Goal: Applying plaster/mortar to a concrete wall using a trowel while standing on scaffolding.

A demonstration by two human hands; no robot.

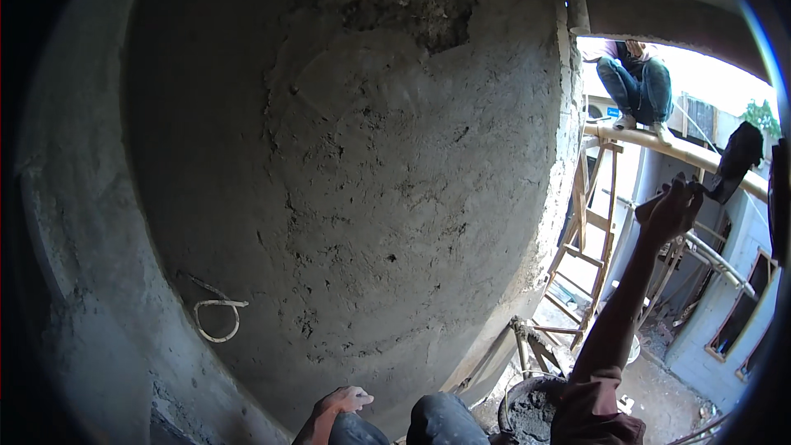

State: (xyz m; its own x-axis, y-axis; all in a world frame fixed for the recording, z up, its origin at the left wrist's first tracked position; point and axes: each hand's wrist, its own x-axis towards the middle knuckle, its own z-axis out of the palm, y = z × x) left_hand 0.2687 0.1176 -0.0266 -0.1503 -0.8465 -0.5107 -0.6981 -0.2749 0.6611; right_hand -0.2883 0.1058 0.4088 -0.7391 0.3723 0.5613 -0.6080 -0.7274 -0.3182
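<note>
My right hand [669,213] is raised high at the right, arm stretched up in a dark red sleeve. It grips the handle of a dark trowel [736,163] whose blade points up and to the right. My left hand [344,400] rests low at the bottom edge on my left knee [354,428], fingers loosely spread and holding nothing. In front of me a wall [371,198] covered in wet, rough grey plaster fills most of the view. A round pan of grey mortar [527,412] sits just below my right elbow.
Another person [634,82] in jeans crouches on a bamboo pole [684,148] at the upper right. A wooden ladder [589,255] leans by the wall's right edge. A looped white wire [218,317] sticks out of the plaster at lower left. Ground and a blue-grey wall lie far below at right.
</note>
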